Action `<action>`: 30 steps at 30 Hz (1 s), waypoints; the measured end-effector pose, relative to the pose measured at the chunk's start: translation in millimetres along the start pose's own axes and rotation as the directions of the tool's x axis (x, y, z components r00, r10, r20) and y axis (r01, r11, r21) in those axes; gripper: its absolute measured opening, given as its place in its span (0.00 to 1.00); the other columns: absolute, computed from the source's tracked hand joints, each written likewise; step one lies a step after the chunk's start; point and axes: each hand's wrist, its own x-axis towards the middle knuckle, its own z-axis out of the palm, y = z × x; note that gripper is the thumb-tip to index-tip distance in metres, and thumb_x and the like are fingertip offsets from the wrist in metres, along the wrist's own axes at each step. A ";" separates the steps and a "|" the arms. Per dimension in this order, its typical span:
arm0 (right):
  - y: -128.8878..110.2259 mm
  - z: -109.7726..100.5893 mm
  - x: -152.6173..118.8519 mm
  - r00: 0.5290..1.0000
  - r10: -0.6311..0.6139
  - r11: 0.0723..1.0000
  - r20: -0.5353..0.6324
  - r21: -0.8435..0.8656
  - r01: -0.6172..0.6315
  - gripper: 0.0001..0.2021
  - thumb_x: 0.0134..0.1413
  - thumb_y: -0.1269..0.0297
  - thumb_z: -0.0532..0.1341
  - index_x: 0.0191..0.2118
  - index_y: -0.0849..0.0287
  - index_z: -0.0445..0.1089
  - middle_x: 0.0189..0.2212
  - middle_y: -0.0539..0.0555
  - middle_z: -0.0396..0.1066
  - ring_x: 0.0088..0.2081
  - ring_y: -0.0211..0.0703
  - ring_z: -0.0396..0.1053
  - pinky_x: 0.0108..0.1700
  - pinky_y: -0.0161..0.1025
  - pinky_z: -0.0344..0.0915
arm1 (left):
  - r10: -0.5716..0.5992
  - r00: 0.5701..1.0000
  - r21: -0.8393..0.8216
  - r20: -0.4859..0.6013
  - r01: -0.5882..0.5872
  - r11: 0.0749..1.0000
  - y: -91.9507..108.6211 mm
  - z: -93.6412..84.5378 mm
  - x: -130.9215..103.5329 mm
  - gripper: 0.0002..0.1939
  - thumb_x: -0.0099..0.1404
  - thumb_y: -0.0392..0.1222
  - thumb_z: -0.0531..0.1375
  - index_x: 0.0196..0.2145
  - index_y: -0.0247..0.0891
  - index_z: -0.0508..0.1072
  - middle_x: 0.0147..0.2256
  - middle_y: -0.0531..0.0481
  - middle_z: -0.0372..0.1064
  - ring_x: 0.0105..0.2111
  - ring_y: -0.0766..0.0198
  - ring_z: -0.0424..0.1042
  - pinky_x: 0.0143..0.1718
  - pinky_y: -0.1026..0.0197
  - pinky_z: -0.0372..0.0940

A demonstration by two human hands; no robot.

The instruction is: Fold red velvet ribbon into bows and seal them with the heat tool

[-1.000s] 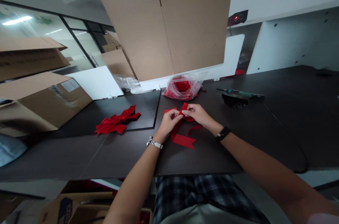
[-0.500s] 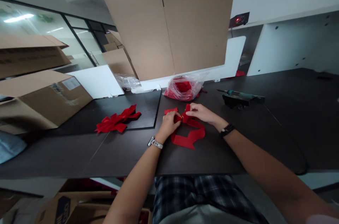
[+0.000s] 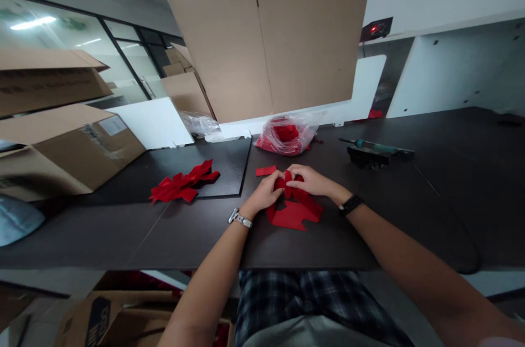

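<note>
Between my two hands is a red ribbon bow (image 3: 296,214), its notched tails spread on the dark table toward me. My left hand (image 3: 266,191) pinches the bow's middle from the left, fingers closed. From the right, my right hand (image 3: 308,179) grips the same middle, where a short upright fold of ribbon stands between the fingertips. My fingers partly hide the centre of the bow. Just beyond my left fingers lies a short red ribbon strip (image 3: 266,171). Behind the hands sits a clear plastic bag (image 3: 283,139) with red pieces inside.
To the left, a pile of red ribbon bows (image 3: 182,181) lies partly on a black board (image 3: 227,163). A soldering-iron-like tool (image 3: 377,146) rests on a black stand at right, its cord trailing across the table. A cardboard box (image 3: 90,147) stands at far left.
My hands have drawn closer together at the bow's middle. A fold of ribbon now stands upright between them, and the tails have shifted slightly right. The gold-coloured bit seen earlier is hidden.
</note>
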 end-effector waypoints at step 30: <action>-1.4 16.2 0.8 0.963 0.252 0.959 -0.099 0.160 -0.234 0.11 0.51 0.56 0.55 0.28 0.59 0.59 0.24 0.48 0.61 0.26 0.37 0.60 0.29 0.35 0.57 | -0.151 0.985 -0.415 0.088 0.174 0.893 3.4 -0.6 2.3 0.18 0.54 0.37 0.63 0.39 0.33 0.60 0.37 0.51 0.65 0.37 0.72 0.67 0.43 0.68 0.63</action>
